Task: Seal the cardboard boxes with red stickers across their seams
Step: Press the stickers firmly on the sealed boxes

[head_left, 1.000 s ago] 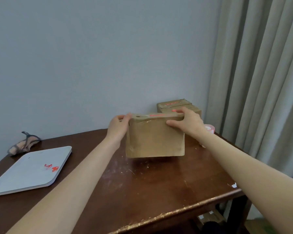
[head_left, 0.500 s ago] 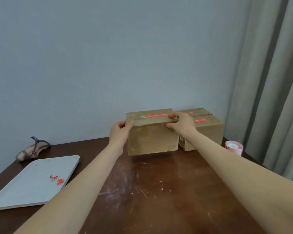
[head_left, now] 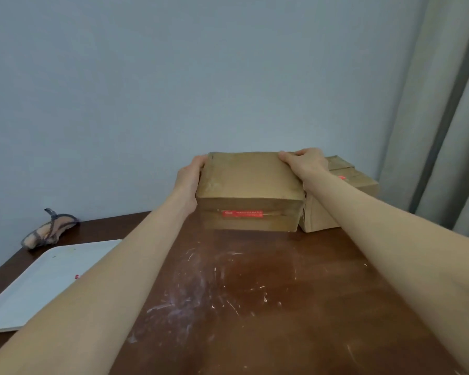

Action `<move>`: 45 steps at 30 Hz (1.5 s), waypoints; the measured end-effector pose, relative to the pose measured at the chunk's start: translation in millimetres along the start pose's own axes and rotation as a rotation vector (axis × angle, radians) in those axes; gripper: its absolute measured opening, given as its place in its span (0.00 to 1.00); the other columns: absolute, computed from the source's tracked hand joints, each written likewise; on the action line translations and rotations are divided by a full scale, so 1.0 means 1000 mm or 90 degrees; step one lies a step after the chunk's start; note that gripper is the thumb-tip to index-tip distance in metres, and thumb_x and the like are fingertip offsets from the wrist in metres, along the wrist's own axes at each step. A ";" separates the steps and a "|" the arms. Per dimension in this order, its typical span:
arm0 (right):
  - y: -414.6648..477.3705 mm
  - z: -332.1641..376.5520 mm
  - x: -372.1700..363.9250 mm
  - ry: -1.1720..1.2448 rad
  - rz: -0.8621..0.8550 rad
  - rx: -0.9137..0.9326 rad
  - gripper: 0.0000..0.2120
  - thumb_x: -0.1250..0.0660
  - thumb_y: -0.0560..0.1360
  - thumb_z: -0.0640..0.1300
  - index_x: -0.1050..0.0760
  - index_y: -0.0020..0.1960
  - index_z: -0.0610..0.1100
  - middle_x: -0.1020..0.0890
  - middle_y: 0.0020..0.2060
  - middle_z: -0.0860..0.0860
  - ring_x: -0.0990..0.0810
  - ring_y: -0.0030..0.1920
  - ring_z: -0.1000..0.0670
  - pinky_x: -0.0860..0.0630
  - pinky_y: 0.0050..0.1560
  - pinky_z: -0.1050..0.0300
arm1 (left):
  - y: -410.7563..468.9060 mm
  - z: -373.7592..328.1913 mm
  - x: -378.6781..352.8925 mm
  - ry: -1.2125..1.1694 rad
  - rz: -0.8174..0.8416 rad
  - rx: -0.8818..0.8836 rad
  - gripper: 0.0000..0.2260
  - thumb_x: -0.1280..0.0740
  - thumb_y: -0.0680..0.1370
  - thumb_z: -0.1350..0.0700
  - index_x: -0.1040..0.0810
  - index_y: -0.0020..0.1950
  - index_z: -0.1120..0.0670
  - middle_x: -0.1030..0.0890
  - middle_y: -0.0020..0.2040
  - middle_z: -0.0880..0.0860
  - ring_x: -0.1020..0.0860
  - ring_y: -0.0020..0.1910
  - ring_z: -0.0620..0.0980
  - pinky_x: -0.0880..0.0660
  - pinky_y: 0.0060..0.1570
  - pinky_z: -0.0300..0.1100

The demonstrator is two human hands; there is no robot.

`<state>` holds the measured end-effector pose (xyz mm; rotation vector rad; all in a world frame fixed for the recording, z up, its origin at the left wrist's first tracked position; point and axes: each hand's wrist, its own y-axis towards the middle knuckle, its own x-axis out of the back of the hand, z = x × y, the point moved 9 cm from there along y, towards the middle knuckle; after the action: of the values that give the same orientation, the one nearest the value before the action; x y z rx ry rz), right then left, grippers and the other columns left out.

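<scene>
A brown cardboard box (head_left: pixel 248 180) is held between both hands at the far middle of the wooden table (head_left: pixel 255 293). Its seam faces me, with a red sticker (head_left: pixel 242 214) across it. My left hand (head_left: pixel 188 180) grips the box's left side. My right hand (head_left: pixel 303 162) grips its far right top corner. Behind and to the right stands a second cardboard box (head_left: pixel 336 196); a bit of a red sticker (head_left: pixel 341 177) shows on top, partly hidden by my right arm.
A white tray (head_left: pixel 38 280) lies at the table's left edge, with a small red scrap on it by my left forearm. A grey-strapped slipper-like object (head_left: pixel 48 232) sits at the far left by the wall. Curtains (head_left: pixel 450 117) hang at the right.
The held box has been tipped toward me, so the stickered seam that was on top now faces me. It stays next to the second box. The view has shifted right and closer.
</scene>
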<state>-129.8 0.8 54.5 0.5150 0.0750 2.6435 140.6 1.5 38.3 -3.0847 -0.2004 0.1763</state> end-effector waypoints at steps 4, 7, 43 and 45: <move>0.003 0.001 -0.001 -0.001 0.002 -0.015 0.15 0.30 0.72 0.56 0.22 0.48 0.45 0.18 0.50 0.47 0.21 0.51 0.45 0.23 0.57 0.47 | 0.001 -0.006 -0.005 0.001 0.041 0.017 0.13 0.37 0.76 0.46 0.21 0.51 0.54 0.22 0.42 0.50 0.22 0.34 0.48 0.28 0.31 0.36; 0.004 0.004 -0.001 0.015 0.002 -0.011 0.15 0.30 0.72 0.55 0.21 0.49 0.43 0.18 0.49 0.47 0.21 0.49 0.46 0.23 0.57 0.47 | 0.002 -0.011 -0.006 0.021 0.037 0.006 0.13 0.38 0.77 0.46 0.21 0.50 0.53 0.22 0.42 0.50 0.23 0.37 0.48 0.28 0.34 0.38; 0.040 -0.073 0.070 -0.448 -0.054 0.035 0.20 0.41 0.79 0.49 0.31 0.69 0.44 0.33 0.67 0.41 0.36 0.68 0.40 0.33 0.63 0.47 | -0.049 0.019 -0.191 0.749 0.116 -0.580 0.20 0.39 0.78 0.56 0.31 0.71 0.55 0.33 0.71 0.51 0.31 0.67 0.50 0.31 0.62 0.45; 0.045 -0.080 0.077 -0.452 -0.046 0.042 0.19 0.43 0.80 0.47 0.30 0.69 0.45 0.32 0.67 0.42 0.35 0.68 0.40 0.33 0.64 0.47 | -0.047 0.035 -0.222 0.842 0.164 -0.605 0.23 0.38 0.77 0.55 0.34 0.73 0.55 0.34 0.72 0.53 0.33 0.69 0.53 0.33 0.65 0.46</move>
<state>-242.1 -4.0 13.1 1.4003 -0.0375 2.2450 -88.5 19.9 30.7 -3.0638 0.2510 -2.4148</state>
